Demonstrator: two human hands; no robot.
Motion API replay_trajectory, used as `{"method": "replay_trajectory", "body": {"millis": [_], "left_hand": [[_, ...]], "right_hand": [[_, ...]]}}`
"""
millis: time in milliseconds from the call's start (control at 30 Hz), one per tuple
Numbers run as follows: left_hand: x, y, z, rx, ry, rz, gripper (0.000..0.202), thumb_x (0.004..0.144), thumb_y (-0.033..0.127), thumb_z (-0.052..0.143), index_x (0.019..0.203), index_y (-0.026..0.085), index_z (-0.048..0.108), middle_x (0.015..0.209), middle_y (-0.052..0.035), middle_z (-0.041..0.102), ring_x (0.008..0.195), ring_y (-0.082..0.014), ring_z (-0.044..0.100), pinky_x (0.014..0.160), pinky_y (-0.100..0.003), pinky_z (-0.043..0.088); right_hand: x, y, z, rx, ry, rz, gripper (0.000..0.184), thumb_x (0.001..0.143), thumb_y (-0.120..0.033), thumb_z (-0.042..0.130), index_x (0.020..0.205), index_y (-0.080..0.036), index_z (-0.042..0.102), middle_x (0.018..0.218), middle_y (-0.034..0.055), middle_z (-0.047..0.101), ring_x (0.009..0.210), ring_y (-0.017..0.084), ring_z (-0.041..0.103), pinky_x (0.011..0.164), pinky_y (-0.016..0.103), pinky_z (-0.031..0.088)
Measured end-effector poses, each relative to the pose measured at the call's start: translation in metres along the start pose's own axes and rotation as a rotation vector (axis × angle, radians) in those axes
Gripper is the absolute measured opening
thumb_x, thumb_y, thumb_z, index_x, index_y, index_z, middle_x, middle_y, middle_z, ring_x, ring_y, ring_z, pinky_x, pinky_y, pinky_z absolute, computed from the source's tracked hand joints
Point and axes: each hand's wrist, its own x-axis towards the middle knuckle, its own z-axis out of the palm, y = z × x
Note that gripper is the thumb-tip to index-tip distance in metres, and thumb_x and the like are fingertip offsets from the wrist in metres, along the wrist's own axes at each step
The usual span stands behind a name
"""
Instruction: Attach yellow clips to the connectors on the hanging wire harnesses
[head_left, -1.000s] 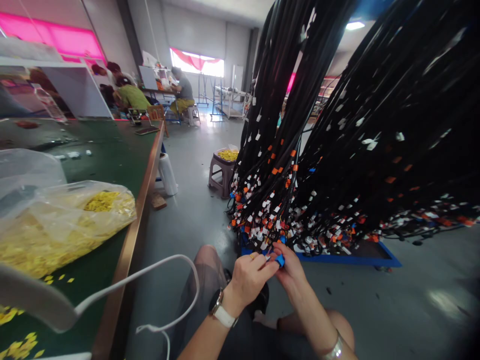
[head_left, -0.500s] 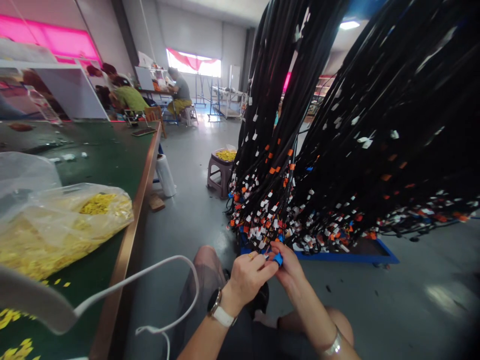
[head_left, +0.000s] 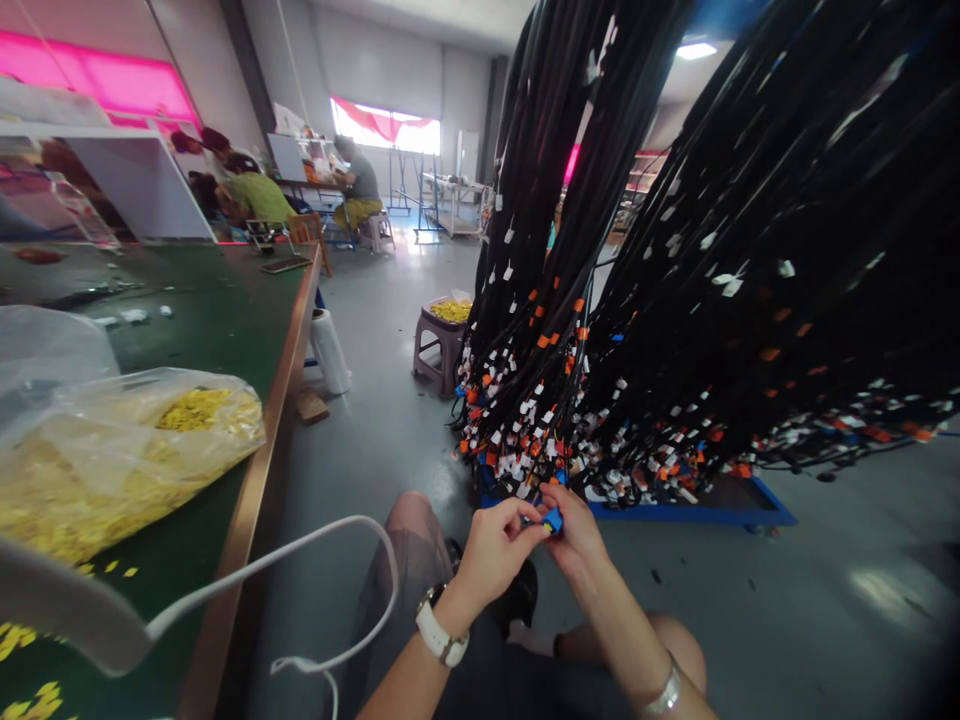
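A grey concrete floor [head_left: 390, 420] with a dull sheen runs back to pale walls [head_left: 390, 70], where a window [head_left: 386, 125] under a red drape lets in bright daylight and a pink-lit panel [head_left: 97, 85] glows high on the left. A green-topped bench [head_left: 225, 310] with a wooden edge lines the left side, and a small stool [head_left: 435, 350] stands on the floor beyond it. Farther back, people sit at a table [head_left: 315, 185] near the window, and a ceiling lamp [head_left: 694, 50] shines at upper right.

**One head-worn view, looking forward and down**

The single camera sits above and behind the hands [head_left: 536, 540], close over them. It faces forward: hanging cables [head_left: 675, 300] just beyond, bench [head_left: 225, 330] to their left, workshop floor [head_left: 390, 400] far ahead.
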Motion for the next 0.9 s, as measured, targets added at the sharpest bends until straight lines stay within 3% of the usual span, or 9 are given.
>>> {"method": "replay_trajectory", "body": {"millis": [267,400,567,900], "left_hand": [[-0.004,-0.001,0.005,-0.094,0.094,-0.021,0.012,0.075,0.026,0.063,0.076,0.015,0.067,0.049,0.0083,0.032,0.048,-0.0067,0.031,0.051,-0.019,0.027],[-0.007,-0.001,0.007,-0.033,0.096,0.053,0.013,0.079,0.024,0.058,0.080,0.016,0.069,0.052,0.0055,0.045,0.049,-0.0074,0.037,0.051,-0.019,0.030],[-0.007,-0.005,0.006,-0.010,0.043,0.145,0.013,0.082,0.021,0.055,0.080,0.017,0.067,0.072,0.0004,0.064,0.056,-0.0085,0.048,0.058,-0.019,0.037],[0.004,-0.008,-0.009,0.040,-0.096,0.320,0.018,0.086,0.021,0.050,0.083,0.018,0.067,0.078,-0.0017,0.068,0.070,-0.0114,0.060,0.068,-0.021,0.044]], "right_hand": [[0.002,0.002,0.000,-0.008,0.001,-0.008,0.029,0.049,-0.010,0.071,0.049,-0.019,0.043,0.037,-0.0101,0.042,0.033,0.004,0.038,0.032,0.016,0.027],[0.003,0.003,0.000,0.010,0.001,-0.013,0.030,0.049,-0.010,0.071,0.049,-0.019,0.042,0.037,-0.0101,0.042,0.032,0.004,0.037,0.032,0.016,0.026],[0.001,0.002,0.001,0.030,-0.009,-0.011,0.030,0.047,-0.009,0.071,0.049,-0.019,0.042,0.036,-0.0102,0.041,0.032,0.003,0.035,0.031,0.016,0.026],[-0.001,0.002,0.004,0.029,-0.008,0.005,0.030,0.046,-0.009,0.071,0.047,-0.019,0.042,0.036,-0.0100,0.041,0.032,0.003,0.035,0.030,0.015,0.025]]}}
